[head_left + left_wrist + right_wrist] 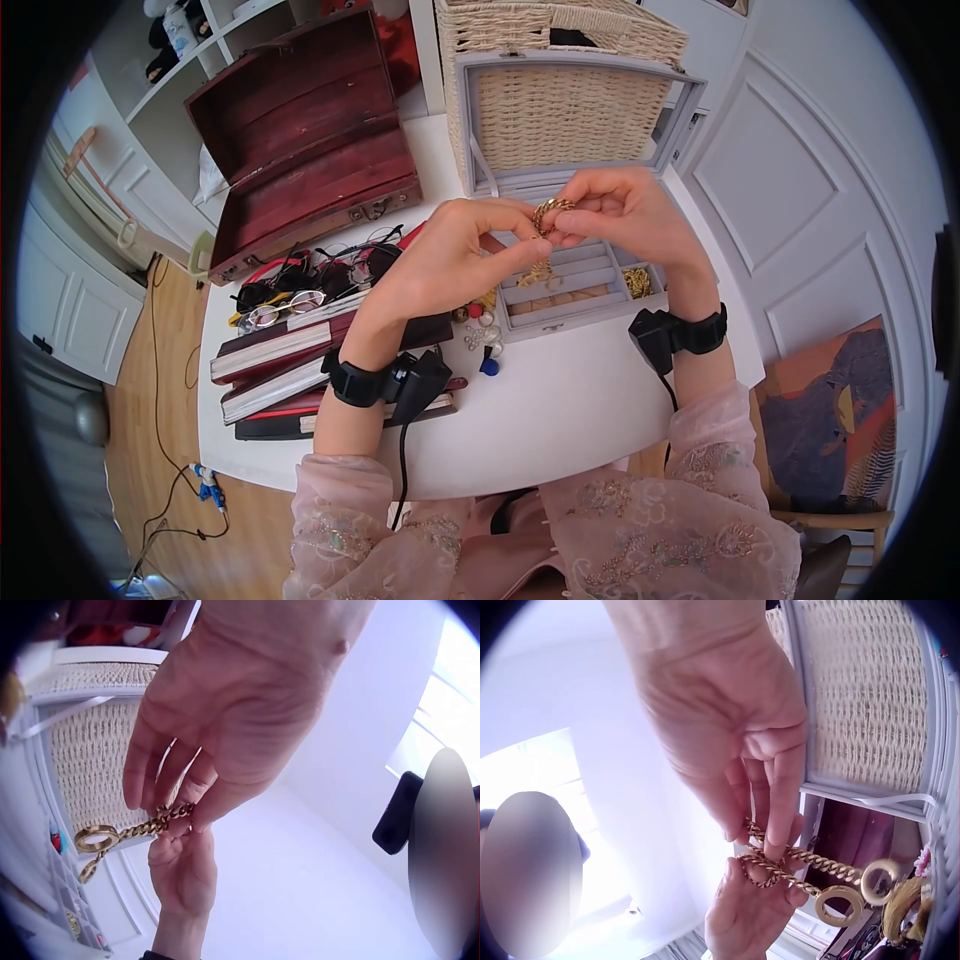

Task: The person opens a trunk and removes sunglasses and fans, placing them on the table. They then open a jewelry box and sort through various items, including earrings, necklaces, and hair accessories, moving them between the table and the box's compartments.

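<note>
Both hands meet above an open grey jewelry box (560,325), holding a gold chain (552,212). The left hand (450,250) pinches the chain between thumb and fingers; the right hand (625,215) pinches it close by. In the left wrist view the left hand (232,705) is above the right hand (184,877), and a gold ring (97,838) hangs at the end of the chain (142,829). Two rings (838,906) dangle from the chain (825,864) in the right wrist view, beside the right hand (727,712) and left hand (750,915).
An open dark red case (310,170) stands at the back left, with sunglasses (290,308) and stacked books (270,365) before it. A wicker basket (500,30) is behind the box. Small jewelry including a blue piece (489,366) lies on the white table (560,420).
</note>
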